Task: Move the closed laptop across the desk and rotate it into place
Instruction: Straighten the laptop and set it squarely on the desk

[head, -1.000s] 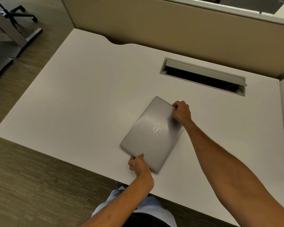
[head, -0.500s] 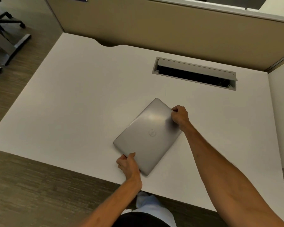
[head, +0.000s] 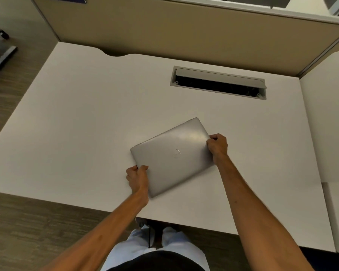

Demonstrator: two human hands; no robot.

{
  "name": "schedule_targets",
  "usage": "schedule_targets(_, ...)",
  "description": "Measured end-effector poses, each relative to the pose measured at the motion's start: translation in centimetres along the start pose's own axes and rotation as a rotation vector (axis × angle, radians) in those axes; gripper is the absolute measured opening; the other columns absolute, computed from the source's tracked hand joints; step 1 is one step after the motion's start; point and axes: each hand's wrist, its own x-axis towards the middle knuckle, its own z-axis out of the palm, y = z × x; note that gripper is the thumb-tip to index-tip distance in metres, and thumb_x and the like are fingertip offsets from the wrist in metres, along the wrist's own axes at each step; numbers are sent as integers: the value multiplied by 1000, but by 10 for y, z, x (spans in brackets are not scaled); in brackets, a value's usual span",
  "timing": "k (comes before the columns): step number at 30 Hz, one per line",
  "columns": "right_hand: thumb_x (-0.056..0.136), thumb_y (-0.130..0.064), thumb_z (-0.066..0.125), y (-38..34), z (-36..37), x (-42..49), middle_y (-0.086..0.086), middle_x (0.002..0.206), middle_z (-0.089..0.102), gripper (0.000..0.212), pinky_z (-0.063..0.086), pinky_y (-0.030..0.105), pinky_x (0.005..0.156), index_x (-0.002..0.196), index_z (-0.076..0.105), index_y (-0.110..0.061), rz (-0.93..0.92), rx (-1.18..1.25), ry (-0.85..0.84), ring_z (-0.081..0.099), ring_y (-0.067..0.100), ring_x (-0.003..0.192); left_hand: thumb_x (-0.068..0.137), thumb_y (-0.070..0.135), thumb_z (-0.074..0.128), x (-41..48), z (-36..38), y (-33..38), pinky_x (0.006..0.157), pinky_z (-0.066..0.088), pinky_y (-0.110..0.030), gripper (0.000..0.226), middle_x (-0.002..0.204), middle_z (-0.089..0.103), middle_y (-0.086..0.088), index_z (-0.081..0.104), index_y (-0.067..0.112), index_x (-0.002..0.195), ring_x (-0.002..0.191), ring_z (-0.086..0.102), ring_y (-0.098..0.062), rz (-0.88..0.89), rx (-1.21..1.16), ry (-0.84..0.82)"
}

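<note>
On the white desk (head: pixel 70 122), a little toward five o'clock from its middle, lies the closed silver laptop (head: pixel 172 155), lid up, with a round logo near the lid's centre. It sits askew to the desk's near edge: one corner points to one o'clock, the opposite corner to seven o'clock, just short of the desk's front edge.

At the laptop's eight o'clock side, the left hand (head: pixel 137 178) grips its short edge; the fingers are curled close together and pinch the edge, thumb resting on the lid. At the three o'clock side, the right hand (head: pixel 217 146) grips the opposite short edge in like fashion, fingers bunched and folded round the edge with the thumb on top. Both forearms are bare and reach in from six o'clock.

Whether the laptop rests flat on the desk or is slightly raised cannot be told.

Toward one o'clock from the laptop, well apart from it, a rectangular cable slot (head: pixel 218 83) is set into the desk, its grey flap open over a dark gap. Beyond the desk at twelve o'clock stands a tan partition (head: pixel 184 30).
</note>
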Motion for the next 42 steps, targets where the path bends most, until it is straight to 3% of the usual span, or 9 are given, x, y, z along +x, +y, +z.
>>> schedule_targets(4,81,-3,57,14,-4,-14,6,109,71,36,49,29,74,114,70,-9,30,92,23,63,22,92,99,31,66,15,-5,10,112,54,-59,34,146,53,-12,49,22,128,131,58,-37,68,69,-27)
schedule_targets(11,82,0,56,38,-7,-42,4,101,69,30,44,22,59,108,69,-7,84,177,85,60,18,83,101,29,64,34,-8,28,106,54,-53,35,147,54,-14,52,18,132,127,59,-37,163,228,-50)
schedule_targets(16,83,-1,58,53,-6,-56,2,97,66,27,45,23,59,107,68,-8,117,210,128,58,11,75,99,27,63,45,-9,40,94,50,-46,39,147,57,-15,54,15,135,125,60,-36,200,307,-87)
schedule_targets(26,86,-2,62,79,1,-75,5,96,67,24,48,24,64,109,67,-6,142,268,183,60,19,81,99,28,62,59,-6,60,103,51,-50,49,151,58,-15,55,14,146,134,58,-38,229,378,-124)
schedule_targets(30,87,-2,64,87,-1,-80,6,98,66,23,47,24,64,110,66,-6,155,279,179,60,20,85,101,23,60,65,-5,62,96,46,-42,46,143,61,-10,58,11,145,121,57,-31,224,375,-149)
schedule_targets(33,86,-2,66,93,-2,-81,7,99,68,23,50,29,75,109,68,-5,175,280,166,62,22,87,104,19,56,68,-5,64,96,45,-40,41,134,63,-9,62,7,143,115,55,-30,224,362,-159)
schedule_targets(39,81,-4,71,100,-6,-75,10,103,73,23,59,41,85,105,71,-6,196,281,146,67,25,89,100,28,53,73,-13,65,113,53,-56,48,138,71,-23,69,2,138,121,66,-44,156,311,-156)
schedule_targets(40,82,-3,71,99,-6,-75,10,103,73,23,59,40,85,105,72,-6,192,276,146,67,24,89,97,29,53,74,-15,65,110,55,-56,52,138,71,-27,68,-2,137,120,68,-47,141,303,-158)
schedule_targets(42,82,-3,71,96,-6,-76,10,102,73,23,58,37,82,105,72,-5,181,264,149,67,24,89,88,31,52,75,-17,63,91,52,-46,60,128,70,-31,63,-8,133,95,65,-39,107,281,-176)
